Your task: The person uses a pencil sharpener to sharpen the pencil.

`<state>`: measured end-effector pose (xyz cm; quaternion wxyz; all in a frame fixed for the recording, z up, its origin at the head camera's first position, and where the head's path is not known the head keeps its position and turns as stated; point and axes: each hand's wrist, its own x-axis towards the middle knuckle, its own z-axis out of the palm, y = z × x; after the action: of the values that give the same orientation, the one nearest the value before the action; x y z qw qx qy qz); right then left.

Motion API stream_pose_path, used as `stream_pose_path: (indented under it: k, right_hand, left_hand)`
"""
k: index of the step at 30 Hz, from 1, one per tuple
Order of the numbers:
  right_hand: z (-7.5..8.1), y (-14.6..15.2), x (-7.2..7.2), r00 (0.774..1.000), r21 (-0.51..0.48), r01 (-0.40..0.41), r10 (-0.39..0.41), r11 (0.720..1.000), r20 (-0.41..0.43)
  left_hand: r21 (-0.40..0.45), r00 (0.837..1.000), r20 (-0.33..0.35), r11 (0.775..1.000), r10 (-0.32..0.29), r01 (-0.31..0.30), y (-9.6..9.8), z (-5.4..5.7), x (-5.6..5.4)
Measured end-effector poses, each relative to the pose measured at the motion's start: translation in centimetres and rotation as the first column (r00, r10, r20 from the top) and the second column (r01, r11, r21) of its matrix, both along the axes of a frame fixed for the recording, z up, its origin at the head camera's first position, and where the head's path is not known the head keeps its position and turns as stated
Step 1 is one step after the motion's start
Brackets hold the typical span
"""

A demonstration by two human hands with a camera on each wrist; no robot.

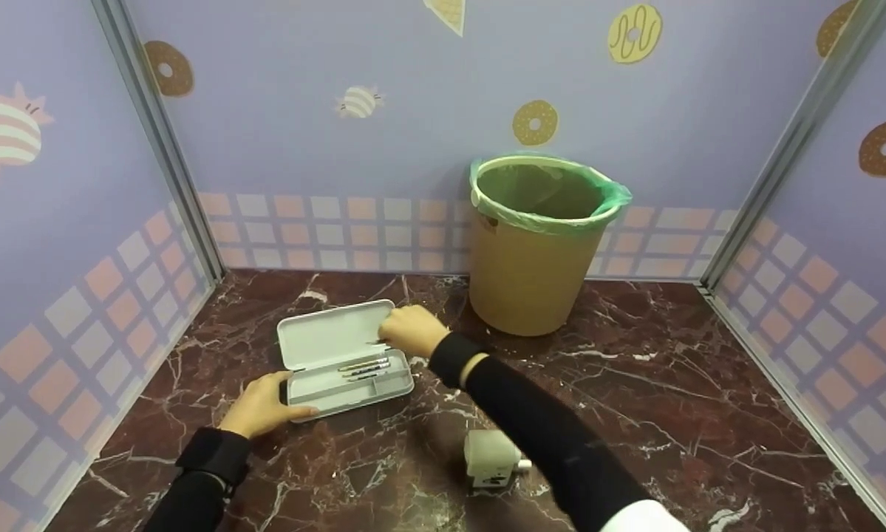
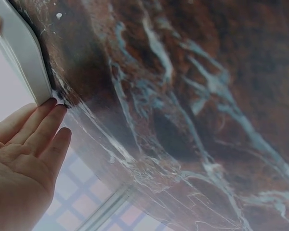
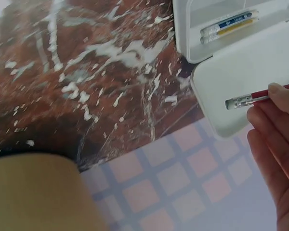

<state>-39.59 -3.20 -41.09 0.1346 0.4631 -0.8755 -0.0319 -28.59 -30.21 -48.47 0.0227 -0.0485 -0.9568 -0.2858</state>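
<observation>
A white pencil case (image 1: 332,336) lies on the dark red marbled table, its lid folded back. Several pencils (image 1: 365,366) rest in its tray, blue and yellow ones among them in the right wrist view. My left hand (image 1: 258,406) holds the case's left end, thumb at the front edge and fingertips (image 2: 50,108) against the far side. Over the lid's right side, my right hand (image 1: 413,330) pinches a red pencil (image 3: 260,95) between thumb and index finger. The pencil's eraser end with its silver band sticks out; the rest is hidden by the hand.
A tan bin (image 1: 527,281) with a green liner stands at the back, right of the case. Near the front, beside my right forearm, sits a small white crank pencil sharpener (image 1: 489,454). Patterned wall panels (image 1: 383,133) enclose the table at the back and both sides.
</observation>
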Motion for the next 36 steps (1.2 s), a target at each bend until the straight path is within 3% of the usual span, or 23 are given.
stream_pose_path:
  k: [3, 16, 27, 36]
  right_hand:
    - [-1.2, -1.1, -0.3, 0.999, 0.024, 0.000, 0.001, 1.000, -0.036]
    - [-5.6, -2.7, -0.4, 0.999, 0.094, 0.010, -0.005, 0.996, -0.054]
    - [-6.0, -3.2, -0.3, 0.998, 0.095, 0.042, -0.038, 0.995, -0.050]
    - [-6.4, -3.5, -0.2, 0.991, 0.125, 0.055, -0.039, 0.991, -0.130]
  left_hand:
    - [0.003, 1.000, -0.002, 1.000, 0.000, 0.000, 0.0, 0.0, -0.1]
    - [0.000, 1.000, 0.005, 1.000, 0.009, -0.009, 0.0, 0.0, 0.1]
    - [0.009, 1.000, -0.017, 1.000, 0.012, -0.012, 0.1, 0.2, 0.1]
    - [-0.004, 1.000, 0.017, 1.000, 0.019, -0.019, 0.0, 0.1, 0.1]
